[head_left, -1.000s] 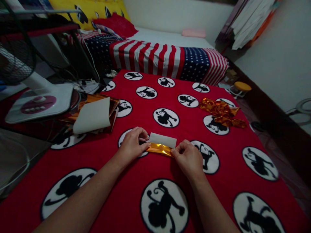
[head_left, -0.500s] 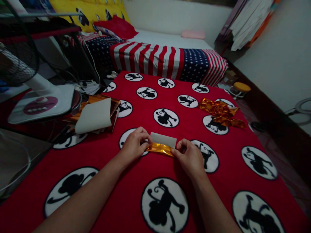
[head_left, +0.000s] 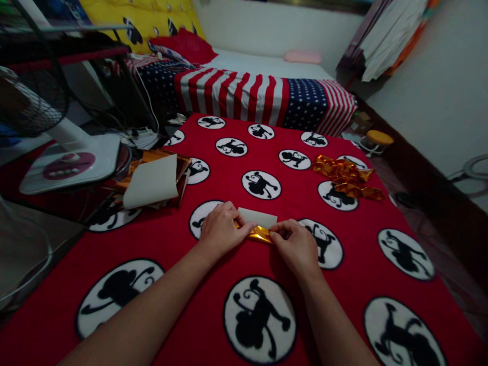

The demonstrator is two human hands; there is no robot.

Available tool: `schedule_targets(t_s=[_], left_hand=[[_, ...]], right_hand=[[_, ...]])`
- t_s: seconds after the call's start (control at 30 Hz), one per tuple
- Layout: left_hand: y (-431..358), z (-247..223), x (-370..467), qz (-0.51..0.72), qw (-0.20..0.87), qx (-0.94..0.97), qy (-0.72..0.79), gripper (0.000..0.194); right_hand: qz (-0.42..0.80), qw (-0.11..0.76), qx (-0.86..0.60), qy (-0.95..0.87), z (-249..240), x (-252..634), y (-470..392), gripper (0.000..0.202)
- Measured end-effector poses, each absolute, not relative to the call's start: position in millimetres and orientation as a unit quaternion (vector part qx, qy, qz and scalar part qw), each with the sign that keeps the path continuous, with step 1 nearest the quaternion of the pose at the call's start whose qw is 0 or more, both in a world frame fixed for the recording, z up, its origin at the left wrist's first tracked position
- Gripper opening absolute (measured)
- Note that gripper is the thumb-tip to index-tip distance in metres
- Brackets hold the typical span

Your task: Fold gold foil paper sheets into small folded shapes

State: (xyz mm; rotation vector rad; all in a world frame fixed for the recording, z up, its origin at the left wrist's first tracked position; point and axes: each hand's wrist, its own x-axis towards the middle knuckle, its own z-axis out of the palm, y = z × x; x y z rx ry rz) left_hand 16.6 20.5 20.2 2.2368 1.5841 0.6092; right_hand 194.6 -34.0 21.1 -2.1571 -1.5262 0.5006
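Observation:
A small sheet of paper [head_left: 259, 218], pale on its upper part and folded to shiny gold along its near edge, lies on the red cloth [head_left: 213, 188] with black monkey figures in white circles. My left hand [head_left: 224, 229] grips its left end, the thumb stretched along the gold fold and the fingers curled behind. At the right end, my right hand [head_left: 293, 241] pinches the gold strip between thumb and fingers. Part of the left end is hidden under my left hand.
A stack of gold and pale sheets [head_left: 152, 180] lies at the left, beside a fan's white base [head_left: 76, 162]. Crumpled gold foil pieces [head_left: 343, 175] rest at the right. Behind the cloth stands a bed with a striped and starred cover [head_left: 244, 96].
My left hand has shifted right along the paper, its thumb now lying over the gold fold and covering more of it. My right hand has hardly moved.

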Motion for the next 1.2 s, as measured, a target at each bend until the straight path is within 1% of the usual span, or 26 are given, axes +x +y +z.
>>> schedule_targets(t_s=[0.13, 0.33, 0.6, 0.7, 0.77, 0.87, 1.03, 1.1, 1.2], left_hand=[[17, 19, 24, 0.208, 0.135, 0.779, 0.577, 0.040], [15, 16, 27, 0.200, 0.096, 0.783, 0.581, 0.040], [14, 13, 25, 0.188, 0.074, 0.795, 0.572, 0.038], [14, 13, 25, 0.185, 0.071, 0.798, 0.569, 0.037], [14, 13, 25, 0.184, 0.072, 0.800, 0.567, 0.037], [14, 13, 25, 0.183, 0.069, 0.802, 0.564, 0.037], [15, 13, 25, 0.178, 0.068, 0.803, 0.565, 0.026], [14, 13, 25, 0.178, 0.068, 0.803, 0.565, 0.025], [14, 12, 25, 0.185, 0.065, 0.801, 0.566, 0.030]], right_hand=[[0.177, 0.225, -0.785, -0.549, 22, 193, -34, 0.012], [0.172, 0.231, -0.784, -0.550, 21, 193, -34, 0.012], [0.166, 0.250, -0.777, -0.554, 16, 193, -36, 0.011], [0.141, 0.279, -0.761, -0.568, 15, 193, -40, 0.008], [0.097, 0.288, -0.746, -0.592, 16, 189, -46, 0.006], [0.023, 0.257, -0.712, -0.653, 22, 173, -57, 0.013], [0.021, 0.187, -0.672, -0.716, 24, 140, -72, 0.038], [0.023, 0.168, -0.682, -0.712, 23, 134, -74, 0.042], [0.027, 0.153, -0.697, -0.700, 22, 135, -73, 0.041]])
